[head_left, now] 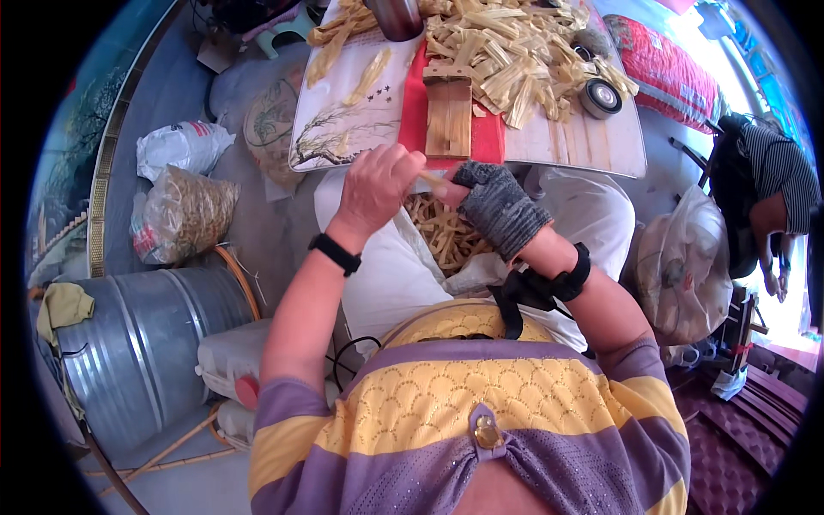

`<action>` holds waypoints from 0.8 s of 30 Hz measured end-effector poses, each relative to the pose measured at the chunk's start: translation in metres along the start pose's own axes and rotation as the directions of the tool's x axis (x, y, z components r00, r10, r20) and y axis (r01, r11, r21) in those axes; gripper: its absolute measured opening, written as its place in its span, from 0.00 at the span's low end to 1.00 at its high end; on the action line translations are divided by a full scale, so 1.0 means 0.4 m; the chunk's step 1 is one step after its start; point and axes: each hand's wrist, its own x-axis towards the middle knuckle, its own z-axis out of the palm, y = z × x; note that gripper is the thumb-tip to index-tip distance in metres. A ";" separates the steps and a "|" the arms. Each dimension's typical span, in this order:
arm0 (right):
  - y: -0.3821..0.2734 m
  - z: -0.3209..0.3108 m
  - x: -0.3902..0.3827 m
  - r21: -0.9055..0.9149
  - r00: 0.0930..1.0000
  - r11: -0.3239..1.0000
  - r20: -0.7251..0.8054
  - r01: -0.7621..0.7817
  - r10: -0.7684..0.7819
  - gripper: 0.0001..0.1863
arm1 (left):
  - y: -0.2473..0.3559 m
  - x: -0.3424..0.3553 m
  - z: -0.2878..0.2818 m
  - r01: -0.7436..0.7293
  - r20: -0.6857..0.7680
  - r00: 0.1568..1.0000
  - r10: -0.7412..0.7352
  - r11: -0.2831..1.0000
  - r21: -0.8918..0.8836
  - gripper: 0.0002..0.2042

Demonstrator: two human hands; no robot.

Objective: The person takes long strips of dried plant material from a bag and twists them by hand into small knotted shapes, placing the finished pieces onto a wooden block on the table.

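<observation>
My bare left hand (382, 184) is closed on a pale yellowish dried strip (427, 178), which runs across to my right hand (493, 206), in a grey fingerless glove, also closed on it. Below them, between my legs, is a heap of small cut pieces (442, 236). Just beyond my hands a wooden block (448, 120) lies on a red cloth (412, 137) on a low table (575, 150). A large loose pile of similar dried strips (506, 64) covers the back right of the tabletop.
A dark metal cup (395, 17) and a round tin (601, 99) are on the table. Bags (184, 215), a metal drum (137, 343) and plastic jugs (232, 360) stand at left. At right are a red sack (669, 73), a plastic bag (682, 266) and another person's striped sleeve (777, 163).
</observation>
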 end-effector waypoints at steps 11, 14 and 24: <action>0.075 -0.093 0.128 -0.308 0.876 0.924 -0.349 0.228 -0.332 0.19 | -0.017 0.113 0.022 0.405 0.404 0.837 -0.369 -0.078 -0.911 0.09; 0.064 -0.096 0.146 -0.380 0.935 0.924 -0.307 0.053 -0.180 0.14 | -0.031 0.127 0.025 0.462 0.381 0.825 -0.418 0.107 -0.881 0.10; 0.199 -0.087 0.235 -0.724 0.896 0.687 -0.264 0.060 -0.357 0.13 | -0.062 0.144 0.074 0.541 0.219 0.831 -0.512 0.648 -0.537 0.10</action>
